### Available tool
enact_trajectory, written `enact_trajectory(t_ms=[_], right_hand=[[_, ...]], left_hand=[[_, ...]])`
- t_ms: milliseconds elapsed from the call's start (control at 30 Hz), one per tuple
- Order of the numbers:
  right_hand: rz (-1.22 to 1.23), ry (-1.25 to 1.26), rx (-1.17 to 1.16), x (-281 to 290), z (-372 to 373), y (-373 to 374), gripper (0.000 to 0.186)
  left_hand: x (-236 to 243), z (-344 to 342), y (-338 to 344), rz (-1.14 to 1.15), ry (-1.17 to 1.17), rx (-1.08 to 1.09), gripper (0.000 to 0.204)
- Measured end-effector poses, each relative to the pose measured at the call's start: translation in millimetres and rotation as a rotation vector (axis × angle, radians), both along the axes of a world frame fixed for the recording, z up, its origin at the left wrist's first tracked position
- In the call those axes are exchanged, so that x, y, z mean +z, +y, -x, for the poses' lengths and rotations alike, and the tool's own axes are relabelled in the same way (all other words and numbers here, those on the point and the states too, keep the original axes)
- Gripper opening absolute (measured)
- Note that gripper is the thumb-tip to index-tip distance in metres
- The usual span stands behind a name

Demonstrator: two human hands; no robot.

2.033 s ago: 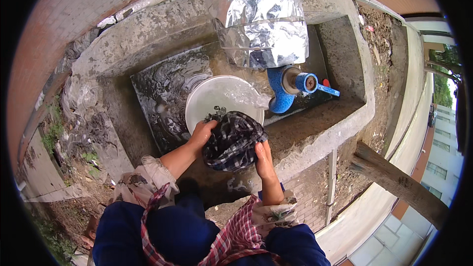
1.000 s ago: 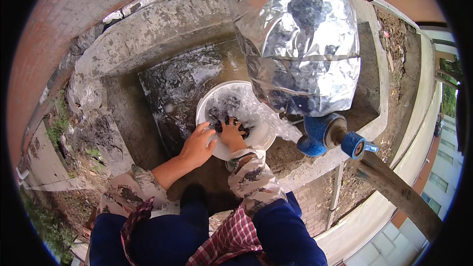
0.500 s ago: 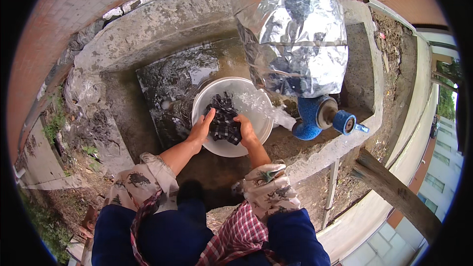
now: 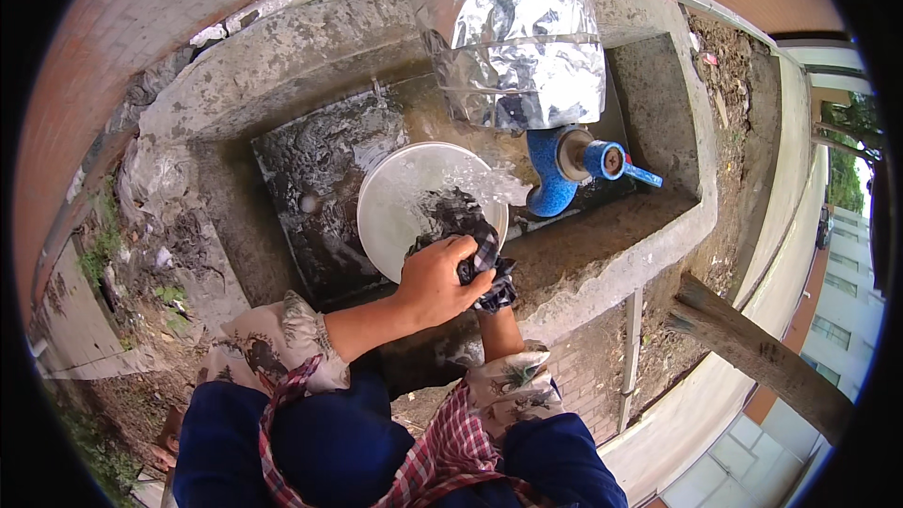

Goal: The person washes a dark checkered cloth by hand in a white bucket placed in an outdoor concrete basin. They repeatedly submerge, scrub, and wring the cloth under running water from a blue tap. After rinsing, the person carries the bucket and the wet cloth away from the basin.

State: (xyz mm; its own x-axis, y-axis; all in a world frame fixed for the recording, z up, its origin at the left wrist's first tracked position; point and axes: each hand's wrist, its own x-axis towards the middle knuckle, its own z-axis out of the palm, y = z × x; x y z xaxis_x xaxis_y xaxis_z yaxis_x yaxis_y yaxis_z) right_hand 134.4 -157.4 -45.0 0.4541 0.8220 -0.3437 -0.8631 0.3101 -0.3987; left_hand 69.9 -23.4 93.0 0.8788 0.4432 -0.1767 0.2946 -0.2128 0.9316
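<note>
Two hands (image 4: pixel 435 279) — one checked cloth (image 4: pixel 485 250) — one basin (image 4: pixel 378 224)

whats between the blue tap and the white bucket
Running water, pouring from the blue tap into the white bucket; the head view shows it.

Near frame centre, a hand could pass over the left side of the round white plastic basin (image 4: pixel 395 207). Its lower-right edge is covered by the wet black-and-white checked cloth (image 4: pixel 485 252) bunched in the left hand (image 4: pixel 435 282). Right of centre, the blue metal tap (image 4: pixel 553 186) obstructs; the silver foil-wrapped column (image 4: pixel 517 47) fills the upper centre.
</note>
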Motion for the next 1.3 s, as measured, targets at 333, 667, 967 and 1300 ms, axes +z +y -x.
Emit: enact_trajectory(t_ms=[333,667,967,1300], right_hand=[[0.758,0.008,-0.199,46.0,23.2,61.4,0.029],[1.252,-1.519,1.485,-71.1,35.7,84.9,0.076],[1.152,-1.282,1.257,-186.4,3.8,57.3,0.04],[0.658,0.153,0.374,23.7,1.9,27.1,0.03]], left_hand=[[-122.5,14.2,65.9,-0.497,0.429,0.101,0.029],[-99.6,57.2,39.1,-0.101,0.627,-0.221,0.039],[-105.5,78.7,50.5,0.252,0.462,0.043,0.043],[-141.0,45.2,43.1,1.074,0.535,0.545,0.105]])
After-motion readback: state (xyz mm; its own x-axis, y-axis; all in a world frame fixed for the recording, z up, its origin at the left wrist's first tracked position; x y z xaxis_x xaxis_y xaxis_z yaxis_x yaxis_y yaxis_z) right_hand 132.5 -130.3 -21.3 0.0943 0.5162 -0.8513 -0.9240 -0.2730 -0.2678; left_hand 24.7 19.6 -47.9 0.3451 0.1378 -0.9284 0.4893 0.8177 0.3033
